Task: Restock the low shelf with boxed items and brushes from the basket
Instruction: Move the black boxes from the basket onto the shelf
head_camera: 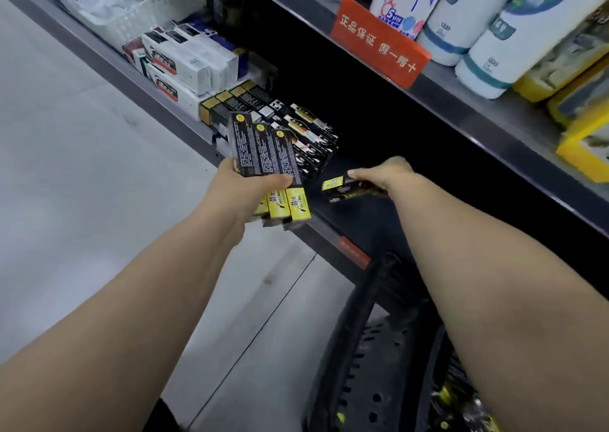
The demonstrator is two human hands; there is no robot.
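My left hand (245,189) grips a fan of three black-and-yellow boxes (265,154), held over the front edge of the low shelf (333,227). My right hand (385,176) holds one more black-and-yellow box (346,189) flat, just above the shelf's dark floor and to the right of the stocked row. That row of black-and-yellow boxes (303,131) lies on the low shelf behind the fan. The black basket (369,349) stands on the floor at lower right, under my right forearm, with yellow-and-black items showing inside.
White and dark boxes (184,62) are stacked on the shelf to the left, next to a white perforated bin (131,6). The shelf above carries an orange sign (379,42), paper rolls (487,35) and yellow packs (586,111). Grey tiled floor lies to the left.
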